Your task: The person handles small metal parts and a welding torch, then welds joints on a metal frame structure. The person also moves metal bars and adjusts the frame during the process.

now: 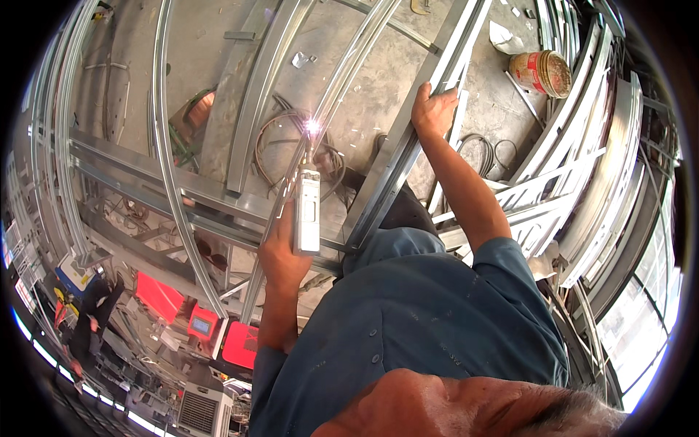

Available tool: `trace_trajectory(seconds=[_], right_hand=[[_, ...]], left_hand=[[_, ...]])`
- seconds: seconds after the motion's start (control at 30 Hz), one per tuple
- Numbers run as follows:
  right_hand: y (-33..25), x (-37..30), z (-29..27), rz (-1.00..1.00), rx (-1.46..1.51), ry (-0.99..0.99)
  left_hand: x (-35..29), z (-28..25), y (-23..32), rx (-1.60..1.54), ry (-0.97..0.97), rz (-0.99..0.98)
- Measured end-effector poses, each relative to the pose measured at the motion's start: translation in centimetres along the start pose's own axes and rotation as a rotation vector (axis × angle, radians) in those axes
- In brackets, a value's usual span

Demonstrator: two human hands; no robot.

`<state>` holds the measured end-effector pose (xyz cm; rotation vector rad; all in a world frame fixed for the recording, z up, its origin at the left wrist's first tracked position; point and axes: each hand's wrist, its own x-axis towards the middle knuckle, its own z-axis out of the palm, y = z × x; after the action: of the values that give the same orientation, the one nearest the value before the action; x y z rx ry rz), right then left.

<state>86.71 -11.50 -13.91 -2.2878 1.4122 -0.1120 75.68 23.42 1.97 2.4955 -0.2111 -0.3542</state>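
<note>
My left hand [282,251] is closed around a white handheld welding torch [309,211], with some fingers hidden behind its body. A bright white-violet spark [312,126] glows at the torch's tip, against a long, thin metal rail [345,76]. Farther out and to the right, my right hand [435,113] grips the edge of a wide metal channel [393,164]. That channel slants away from my body toward the upper right. Near my left wrist, a metal crossbeam [218,204] meets the long rails of the frame.
Cable loops [266,149] lie on the concrete below the frame. A stained bucket [540,73] lies tipped at the upper right, beside stacked metal profiles [575,182]. Red equipment cases [240,344] sit at the lower left. Another person [91,320] is at the far left.
</note>
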Motion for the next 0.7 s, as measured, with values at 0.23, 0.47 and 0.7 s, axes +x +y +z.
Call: trace_trajectory(seconds=[0.23, 0.47, 0.7], right_hand=[[-0.04, -0.08, -0.11, -0.034, 0.006, 0.017], [0.02, -0.14, 0.06, -0.044, 0.028, 0.027], [0.14, 0.07, 0.16, -0.042, 0.039, 0.019]], left_hand=[[-0.07, -0.16, 0.10, -0.008, 0.010, 0.002], [-0.41, -0.47, 0.18, -0.014, -0.020, -0.048], [-0.63, -0.37, -0.01, -0.003, 0.003, -0.041]])
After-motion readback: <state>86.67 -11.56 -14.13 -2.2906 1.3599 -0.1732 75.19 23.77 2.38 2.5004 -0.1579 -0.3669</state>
